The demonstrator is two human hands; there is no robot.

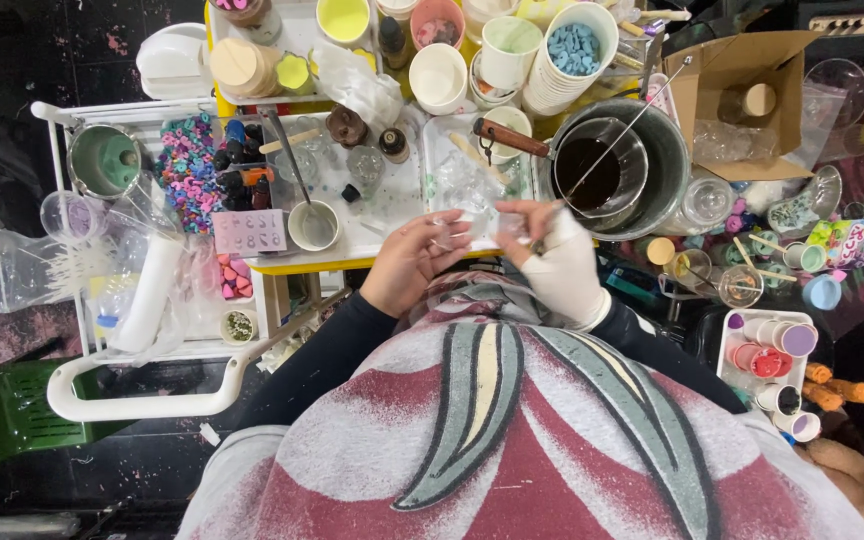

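Note:
My left hand (407, 262) is bare and curls around a small clear plastic piece (449, 231) at the front edge of the white tray (392, 205). My right hand (550, 262), wrapped in white cloth, pinches the lower end of a thin metal rod (620, 135). The rod slants up and to the right over a clear cup of dark liquid (592, 172), which sits inside a large metal pot (667, 165). Both hands hover close together above my lap, fingertips almost touching.
A small white bowl with a spoon (312, 224) stands on the tray beside a pile of pink, blue and purple pieces (187, 165). Stacked cups with blue discs (572, 55), an open cardboard box (742, 90) and a tray of coloured cups (772, 355) crowd the surroundings.

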